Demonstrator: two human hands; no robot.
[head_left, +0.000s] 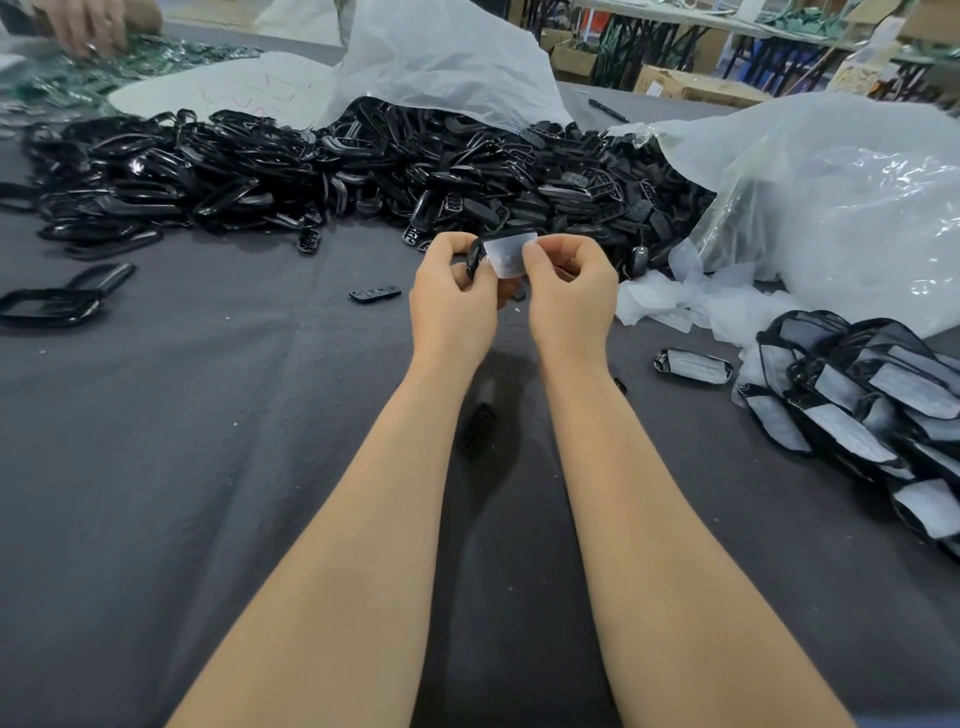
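My left hand grips a glossy black plastic shell above the middle of the grey cloth-covered table. My right hand pinches a translucent white film that lies against the shell; its far edge stands free. Both hands' fingers are curled, and most of the shell is hidden behind them. A small black button pad lies on the cloth between my forearms.
A big heap of black shells and frames spills from a clear bag at the back. Film-covered shells are piled at the right beside another bag. Loose frames lie left. Another person's hand works far left.
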